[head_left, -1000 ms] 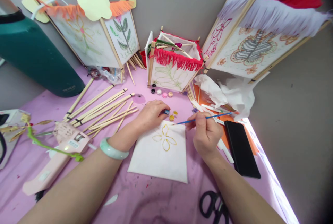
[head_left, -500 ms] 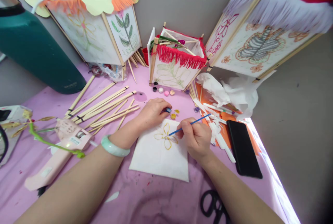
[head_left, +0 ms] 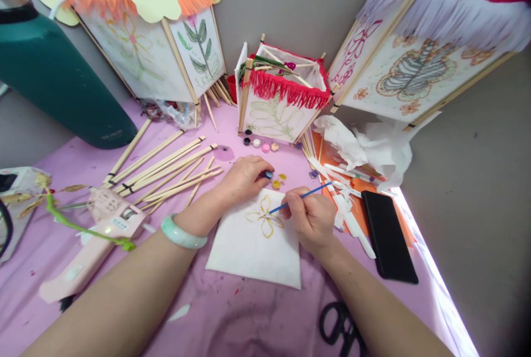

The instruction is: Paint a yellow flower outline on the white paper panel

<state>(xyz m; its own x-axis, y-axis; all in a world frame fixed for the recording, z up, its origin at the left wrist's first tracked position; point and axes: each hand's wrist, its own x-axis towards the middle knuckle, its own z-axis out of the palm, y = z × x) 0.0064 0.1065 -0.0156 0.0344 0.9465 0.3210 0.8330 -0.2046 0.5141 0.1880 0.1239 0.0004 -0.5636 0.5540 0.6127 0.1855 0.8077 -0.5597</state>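
Note:
A white sheet (head_left: pixel 253 257) lies on the purple cloth, with a yellow flower outline (head_left: pixel 266 232) painted on it. My right hand (head_left: pixel 312 219) is closed round a thin blue paintbrush (head_left: pixel 305 195), whose tip rests at the flower's centre. At the sheet's top edge, my left hand (head_left: pixel 248 176) is closed, its fingertips pinching a small blue paint pot (head_left: pixel 269 175). A yellow paint pot (head_left: pixel 276 185) stands just right of those fingers. A pale green bangle (head_left: pixel 183 232) circles my left wrist.
Wooden sticks (head_left: pixel 166 166) and a pink glue gun (head_left: pixel 97 252) lie left. Decorated lanterns (head_left: pixel 269 116) stand behind, beside a teal bottle (head_left: pixel 62 80). A black phone (head_left: pixel 389 235), paper scraps (head_left: pixel 348 213) and black scissors (head_left: pixel 340 326) are on the right.
The brush's back end has tilted very slightly as my right hand shifted a little left. My left hand and the sheet stay in place.

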